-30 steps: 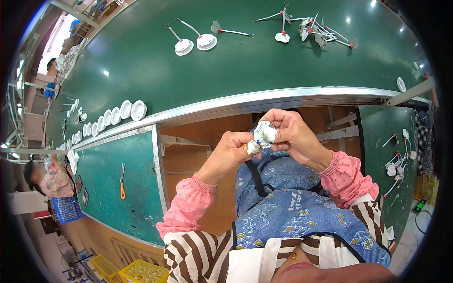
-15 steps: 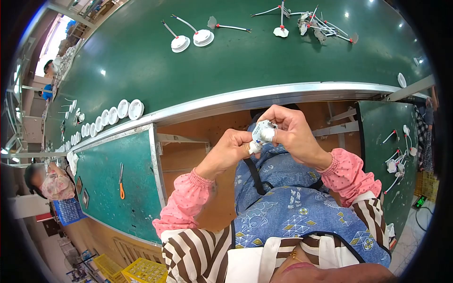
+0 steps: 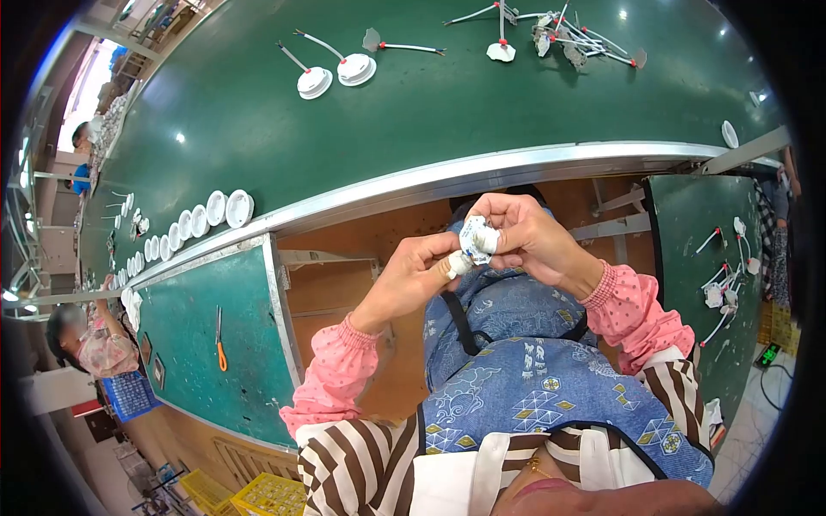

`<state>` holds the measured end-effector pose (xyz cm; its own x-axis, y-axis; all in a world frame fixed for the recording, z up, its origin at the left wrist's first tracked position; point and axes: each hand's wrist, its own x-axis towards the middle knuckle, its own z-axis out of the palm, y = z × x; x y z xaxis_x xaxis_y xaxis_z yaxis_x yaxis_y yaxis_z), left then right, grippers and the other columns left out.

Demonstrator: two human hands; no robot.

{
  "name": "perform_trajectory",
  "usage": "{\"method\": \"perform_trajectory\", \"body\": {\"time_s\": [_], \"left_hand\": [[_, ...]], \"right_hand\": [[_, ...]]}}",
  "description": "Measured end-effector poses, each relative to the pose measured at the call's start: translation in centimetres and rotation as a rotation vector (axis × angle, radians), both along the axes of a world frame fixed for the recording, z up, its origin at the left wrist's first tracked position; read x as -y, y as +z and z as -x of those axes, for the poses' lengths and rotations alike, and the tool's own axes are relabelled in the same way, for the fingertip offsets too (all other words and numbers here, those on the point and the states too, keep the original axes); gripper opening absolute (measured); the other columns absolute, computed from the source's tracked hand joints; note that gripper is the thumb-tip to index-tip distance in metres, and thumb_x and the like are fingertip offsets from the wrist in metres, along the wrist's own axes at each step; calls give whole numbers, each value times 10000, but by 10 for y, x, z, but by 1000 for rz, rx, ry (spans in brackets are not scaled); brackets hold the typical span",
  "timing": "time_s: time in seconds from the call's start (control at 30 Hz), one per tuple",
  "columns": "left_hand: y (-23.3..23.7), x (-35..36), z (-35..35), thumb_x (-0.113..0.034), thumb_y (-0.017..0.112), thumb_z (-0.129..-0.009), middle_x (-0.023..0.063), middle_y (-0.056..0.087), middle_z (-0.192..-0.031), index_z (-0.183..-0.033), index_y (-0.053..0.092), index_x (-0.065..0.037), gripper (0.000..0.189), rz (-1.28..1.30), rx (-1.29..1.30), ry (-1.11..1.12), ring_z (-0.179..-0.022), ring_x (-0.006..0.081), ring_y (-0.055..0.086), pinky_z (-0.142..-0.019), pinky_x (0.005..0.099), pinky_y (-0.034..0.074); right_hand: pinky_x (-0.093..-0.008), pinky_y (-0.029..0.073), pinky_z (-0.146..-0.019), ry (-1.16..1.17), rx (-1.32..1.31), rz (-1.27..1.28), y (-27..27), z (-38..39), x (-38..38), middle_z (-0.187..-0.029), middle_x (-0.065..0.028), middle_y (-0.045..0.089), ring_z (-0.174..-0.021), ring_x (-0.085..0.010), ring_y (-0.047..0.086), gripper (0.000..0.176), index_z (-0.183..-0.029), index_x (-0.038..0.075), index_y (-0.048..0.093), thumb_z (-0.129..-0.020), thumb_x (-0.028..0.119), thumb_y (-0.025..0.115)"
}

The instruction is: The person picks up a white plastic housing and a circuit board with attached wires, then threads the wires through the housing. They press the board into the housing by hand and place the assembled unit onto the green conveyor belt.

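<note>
Between my hands, above my lap, is a small whitish piece with dark markings [image 3: 472, 240]. My right hand [image 3: 535, 241] pinches its right side, with white wrapping on the thumb. From the left, my left hand [image 3: 415, 273] has thumb and forefinger pressed together at its lower edge, the thumb also wrapped in white. Fine detail where the fingertips meet is too small to make out. Beyond them on the green bench [image 3: 387, 129] are two white round discs with cables [image 3: 355, 70] and a pile of cabled plates [image 3: 576, 43].
White round cups [image 3: 239, 208] line the bench's metal edge [image 3: 482, 165]. Orange-handled scissors [image 3: 222, 354] lie on the left side table [image 3: 249, 301]. More cabled pieces [image 3: 714, 295] rest on the right side table. A co-worker [image 3: 95, 340] sits far left, near a blue basket [image 3: 131, 394].
The piece has turned slightly between my fingers and sits a little further left. The whole view has shifted slightly. At far left, the co-worker's arm and head have moved.
</note>
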<state>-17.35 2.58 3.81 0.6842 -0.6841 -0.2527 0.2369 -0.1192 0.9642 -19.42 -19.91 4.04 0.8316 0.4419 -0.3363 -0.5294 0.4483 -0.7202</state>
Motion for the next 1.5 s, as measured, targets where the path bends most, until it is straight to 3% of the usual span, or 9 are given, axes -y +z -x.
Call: {"method": "perform_trajectory", "body": {"time_s": [0.07, 0.27, 0.47, 0.77, 1.07, 1.17, 1.37, 1.43, 1.5], "left_hand": [[10, 1, 6, -218, 650, -997, -16, 643, -795, -1112, 723, -4, 254, 37, -109, 28, -711, 56, 572, -649, 215, 455], [6, 1, 7, -204, 605, -929, -12, 589, -738, -964, 718, 25, 258, -14, -46, 63, -609, 54, 431, -560, 228, 324], [1, -1, 10, -191, 585, -884, 2, 581, -730, -892, 694, 40, 255, 71, -204, 90, -595, 53, 372, -554, 226, 283], [-8, -2, 13, -181, 639, -889, 74, 709, -889, -1025, 709, 54, 281, 164, -263, 71, -615, 53, 412, -563, 212, 313], [-18, 3, 15, -144, 640, -947, 59, 675, -839, -1073, 692, 33, 223, 210, -300, 93, -622, 39, 428, -548, 211, 320], [-15, 1, 17, -161, 626, -995, -4, 626, -780, -998, 716, 0, 185, 126, -200, 132, -650, 37, 476, -557, 225, 359], [-30, 16, 11, 42, 513, -918, 40, 625, -762, -991, 688, -4, 194, -110, 494, 135, -680, 110, 555, -626, 281, 468], [-29, 25, 11, 75, 512, -850, 151, 602, -781, -968, 663, 4, 204, -55, 646, 223, -701, 203, 610, -647, 330, 484], [-41, 22, 9, 37, 552, -868, 152, 627, -822, -1003, 645, -15, 172, -32, 849, 270, -711, 319, 627, -641, 378, 505]], "right_hand": [[-193, 419, -497, 19, 28, -26, -7, -1, 3, -913, -64, 669, -621, -76, 582, 212, -1102, -30, 616, -891, -32, 635], [-195, 442, -533, -48, 44, 72, 6, 4, -2, -927, -66, 686, -653, -74, 595, 239, -1094, -29, 626, -856, -54, 624], [-223, 471, -591, -208, 312, 275, 5, 13, -12, -929, -52, 692, -730, -63, 595, 235, -1039, -19, 644, -816, -78, 602], [-216, 430, -547, -72, 136, 108, 1, 13, -9, -887, -59, 664, -658, -68, 560, 266, -1050, -23, 628, -795, -91, 588], [-214, 419, -523, -54, 20, 122, -4, 11, 0, -894, -66, 663, -650, -78, 576, 263, -1076, -31, 620, -824, -86, 566], [-213, 417, -514, -109, -55, 65, 3, 9, 2, -910, -69, 664, -653, -80, 578, 274, -1090, -32, 616, -832, -85, 544], [-214, 370, -468, -39, -86, -113, -16, 19, 6, -926, -81, 638, -613, -93, 530, 245, -1081, -26, 604, -837, -38, 587], [-215, 350, -456, -47, -48, -152, -19, 13, 4, -900, -74, 620, -591, -97, 500, 239, -1071, -20, 598, -832, -19, 601], [-213, 334, -451, -106, -25, -155, -14, 15, 12, -881, -70, 610, -575, -103, 478, 248, -1074, -11, 592, -828, -1, 614]]}}
